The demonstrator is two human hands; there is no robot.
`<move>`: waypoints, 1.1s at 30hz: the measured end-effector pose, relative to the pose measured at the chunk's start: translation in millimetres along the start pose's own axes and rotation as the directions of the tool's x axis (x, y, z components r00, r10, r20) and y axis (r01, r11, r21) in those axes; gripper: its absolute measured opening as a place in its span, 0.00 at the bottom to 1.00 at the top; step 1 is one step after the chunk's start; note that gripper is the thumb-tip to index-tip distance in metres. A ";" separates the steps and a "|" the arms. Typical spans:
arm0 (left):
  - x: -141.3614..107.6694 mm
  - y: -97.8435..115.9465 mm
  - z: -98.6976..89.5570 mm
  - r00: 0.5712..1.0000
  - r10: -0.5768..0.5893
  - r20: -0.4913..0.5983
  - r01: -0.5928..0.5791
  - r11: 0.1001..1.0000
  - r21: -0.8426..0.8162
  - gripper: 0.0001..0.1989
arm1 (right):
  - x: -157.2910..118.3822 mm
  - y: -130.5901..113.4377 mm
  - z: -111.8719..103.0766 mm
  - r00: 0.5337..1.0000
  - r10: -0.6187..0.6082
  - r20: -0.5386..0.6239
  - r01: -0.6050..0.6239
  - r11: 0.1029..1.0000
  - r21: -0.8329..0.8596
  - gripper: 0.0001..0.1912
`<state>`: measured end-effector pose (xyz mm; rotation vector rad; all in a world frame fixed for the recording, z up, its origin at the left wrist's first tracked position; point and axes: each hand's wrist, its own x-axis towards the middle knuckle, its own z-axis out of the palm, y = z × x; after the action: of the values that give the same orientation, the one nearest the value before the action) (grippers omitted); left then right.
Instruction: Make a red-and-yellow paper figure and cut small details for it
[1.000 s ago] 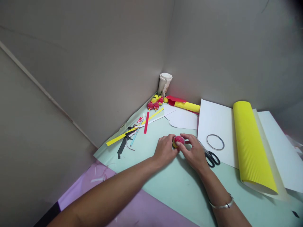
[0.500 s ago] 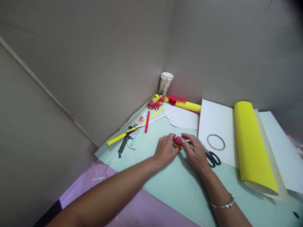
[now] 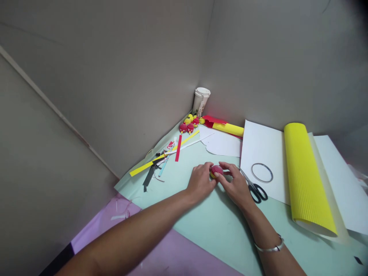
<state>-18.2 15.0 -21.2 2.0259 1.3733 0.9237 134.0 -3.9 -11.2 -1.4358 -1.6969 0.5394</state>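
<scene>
We've got the ball [image 3: 217, 170] betw. our 2 hands, on or just above the mat [image 3: 227, 241]; can't tell which. L hand [image 3: 200, 180] pinches its left side; R hand [image 3: 237, 188] has its thumb on the near side, fingers bent round the right. Main risk, we'd say: too much thumb pressure could dent the red top or skew it vs. the yellow part below, esp. b/c our fingers hide much of the join. If 1 hand slackens, the round ball could slip & roll. Scissors [image 3: 258, 193] lie just beside R hand, so a careless wrist shift could knock them.
</scene>
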 end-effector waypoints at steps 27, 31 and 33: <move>-0.4 1.7 -2.5 1.000 0.006 0.002 -0.006 1.000 0.023 0.18 | -2.0 0.8 -0.9 0.999 0.045 0.025 -0.047 0.996 0.081 0.22; -0.8 2.6 -3.7 1.000 -0.005 0.010 0.005 1.000 0.031 0.18 | -2.3 0.6 -1.1 0.998 0.036 0.045 -0.037 0.999 0.039 0.24; -1.0 2.7 -4.0 1.000 -0.013 0.014 0.012 0.999 0.032 0.18 | -2.2 1.1 -0.7 0.998 0.023 0.061 -0.024 1.000 0.020 0.25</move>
<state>-20.0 13.3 -16.9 2.0413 1.3999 0.8851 135.2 -5.9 -12.3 -1.4397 -1.7186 0.6171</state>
